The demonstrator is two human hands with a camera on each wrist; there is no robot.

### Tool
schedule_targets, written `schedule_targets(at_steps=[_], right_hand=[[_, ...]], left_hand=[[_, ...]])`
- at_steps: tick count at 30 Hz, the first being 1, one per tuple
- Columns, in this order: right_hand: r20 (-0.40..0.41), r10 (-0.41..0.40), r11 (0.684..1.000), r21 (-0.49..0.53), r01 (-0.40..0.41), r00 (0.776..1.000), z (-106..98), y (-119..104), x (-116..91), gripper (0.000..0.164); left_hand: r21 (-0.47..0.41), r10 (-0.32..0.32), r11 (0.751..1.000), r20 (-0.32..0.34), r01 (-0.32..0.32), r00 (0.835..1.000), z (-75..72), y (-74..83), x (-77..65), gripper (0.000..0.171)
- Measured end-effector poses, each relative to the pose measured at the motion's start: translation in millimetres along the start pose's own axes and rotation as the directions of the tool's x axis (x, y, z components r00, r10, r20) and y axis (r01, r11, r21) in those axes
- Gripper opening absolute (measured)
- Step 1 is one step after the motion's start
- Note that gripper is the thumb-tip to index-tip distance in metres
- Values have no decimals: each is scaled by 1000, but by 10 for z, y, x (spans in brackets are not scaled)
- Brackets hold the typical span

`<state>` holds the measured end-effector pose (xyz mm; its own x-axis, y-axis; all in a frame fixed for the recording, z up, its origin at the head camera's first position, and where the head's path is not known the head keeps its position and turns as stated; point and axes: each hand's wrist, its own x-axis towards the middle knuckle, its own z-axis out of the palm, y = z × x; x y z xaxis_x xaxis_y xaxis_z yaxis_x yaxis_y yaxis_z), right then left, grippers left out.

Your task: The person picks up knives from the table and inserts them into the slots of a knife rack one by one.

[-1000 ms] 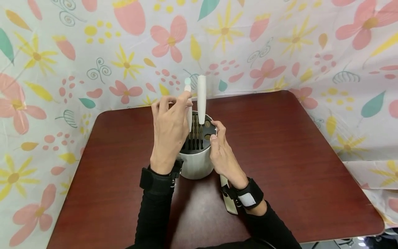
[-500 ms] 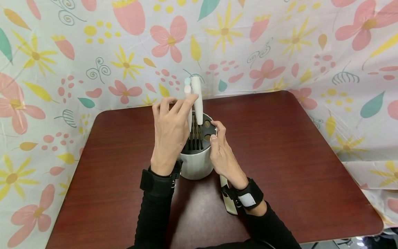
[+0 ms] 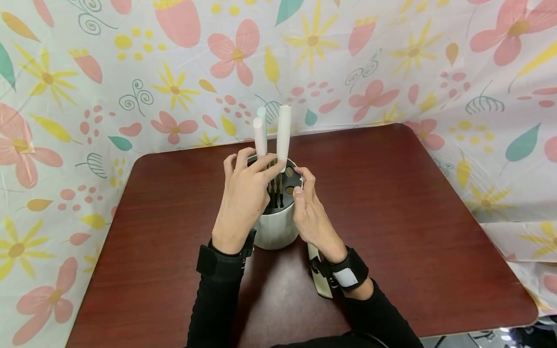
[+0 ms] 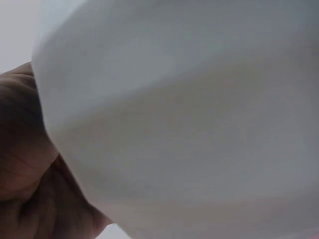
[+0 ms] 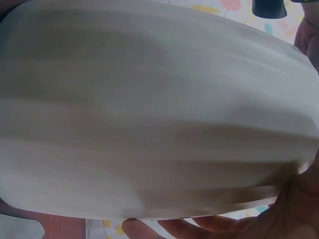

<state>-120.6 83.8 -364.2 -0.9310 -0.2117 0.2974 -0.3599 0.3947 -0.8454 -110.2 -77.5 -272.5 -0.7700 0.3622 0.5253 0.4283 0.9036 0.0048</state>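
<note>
A white ribbed knife holder [image 3: 275, 231] with a dark slotted insert [image 3: 288, 181] stands on the table. Up from it rise a thick white handle [image 3: 284, 133], a pale pinkish handle [image 3: 259, 135] and a mint-tipped one [image 3: 261, 112] behind. My left hand [image 3: 245, 200] lies over the holder's left side, fingers spread across the top near the handles' bases; its thumb is hidden. With thumb and fingers, my right hand [image 3: 316, 217] grips the holder's right rim. The holder's wall [image 4: 174, 119] fills most of the left wrist view, and its wall [image 5: 149, 109] likewise fills the right one.
A flat, pale, dark-edged piece [image 3: 319, 278] lies on the brown table [image 3: 400, 232] under my right wrist. Behind the table hangs a flower-printed cloth [image 3: 322, 63]. In the right wrist view, a dark object [image 5: 269, 8] shows at the top edge.
My left hand has moved down from beside the handles to the holder's top, uncovering the pinkish handle. The thick white handle leaned left half a second ago and stands straighter now. My right hand stays.
</note>
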Motion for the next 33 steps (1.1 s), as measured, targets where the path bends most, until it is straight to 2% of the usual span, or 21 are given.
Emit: schedule_targets(at_steps=[5,12,17,21,28,33], right_hand=[[0,2,1000,-4,-2,1000,3,1,5,43],[2,-7,1000,-1,7,1000,8,12,20,45],[8,7,1000,4,-8,1000,2,9,7,49],[14,19,1000,12,-20,1000,-6,5,0,49],[28,20,999,31,-21,999,-12,-1,8,52],[28,26,999,23,-26,999,-6,0,7,52]], left_hand=[[34,-30,999,31,28,999,47,38,-37,55],[27,-61,998,47,60,997,85,101,-75,56],[65,-60,996,42,57,997,107,152,-76,45],[56,-75,996,25,73,997,119,196,-70,38],[54,-93,994,11,93,996,134,235,-65,40],[51,-110,993,34,109,993,144,231,-83,41]])
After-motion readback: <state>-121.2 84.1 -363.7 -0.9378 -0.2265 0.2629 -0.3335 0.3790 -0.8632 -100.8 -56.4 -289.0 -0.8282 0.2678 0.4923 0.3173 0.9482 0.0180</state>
